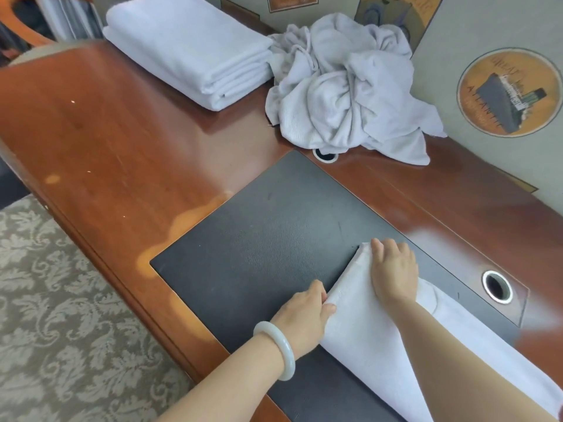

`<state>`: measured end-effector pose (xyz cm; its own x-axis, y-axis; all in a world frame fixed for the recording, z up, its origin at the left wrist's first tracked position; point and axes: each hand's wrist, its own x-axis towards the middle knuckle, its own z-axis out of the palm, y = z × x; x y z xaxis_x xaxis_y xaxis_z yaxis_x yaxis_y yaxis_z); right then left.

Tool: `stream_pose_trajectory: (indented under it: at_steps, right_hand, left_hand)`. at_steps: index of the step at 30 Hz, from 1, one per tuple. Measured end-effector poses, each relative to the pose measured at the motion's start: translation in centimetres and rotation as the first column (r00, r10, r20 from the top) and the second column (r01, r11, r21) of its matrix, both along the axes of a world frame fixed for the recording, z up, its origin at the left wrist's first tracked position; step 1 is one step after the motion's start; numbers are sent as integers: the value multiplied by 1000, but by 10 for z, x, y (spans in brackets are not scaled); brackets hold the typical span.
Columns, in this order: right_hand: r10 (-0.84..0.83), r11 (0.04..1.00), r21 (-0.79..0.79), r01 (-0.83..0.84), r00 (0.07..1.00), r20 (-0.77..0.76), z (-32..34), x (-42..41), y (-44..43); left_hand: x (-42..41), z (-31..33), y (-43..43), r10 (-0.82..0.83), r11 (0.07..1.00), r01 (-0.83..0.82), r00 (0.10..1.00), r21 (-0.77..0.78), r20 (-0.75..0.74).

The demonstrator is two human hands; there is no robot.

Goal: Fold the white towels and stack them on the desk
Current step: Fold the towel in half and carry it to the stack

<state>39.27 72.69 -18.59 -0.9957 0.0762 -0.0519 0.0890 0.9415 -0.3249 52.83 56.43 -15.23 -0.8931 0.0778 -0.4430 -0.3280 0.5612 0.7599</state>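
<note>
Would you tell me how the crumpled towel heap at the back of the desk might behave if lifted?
Probably floppy: the crumpled towel heap lies in soft twists, so it would sag and trail. It likely would not roll; a corner drapes flat on the desk.

Worn on my left wrist, just behind my left hand [304,315]: one thick, smooth, round bangle [288,351], milky white with a faint green cast and a glossy surface. My right hand [394,269] is bare. Both of my forearms [228,382] run bare to the frame edge.
</note>
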Motion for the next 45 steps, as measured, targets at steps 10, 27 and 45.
stream_pose_trajectory:
  at_steps: [10, 27, 45]
  right_hand:
    - [-139, 964, -225, 144, 990, 39, 16, -1, -9]
    - [-131, 983, 132, 131, 991, -9, 4, 123, 167]
    - [92, 986, 142, -90, 996, -7, 9, 137, 151]
  left_hand:
    - [-12, 11, 31, -191, 865, -11, 917, -501, -351]
    - [-70, -26, 87, -621, 592, 256, 749, -765, -230]
    - [-67, -30, 90, -604, 588, 217, 758, -779, -245]
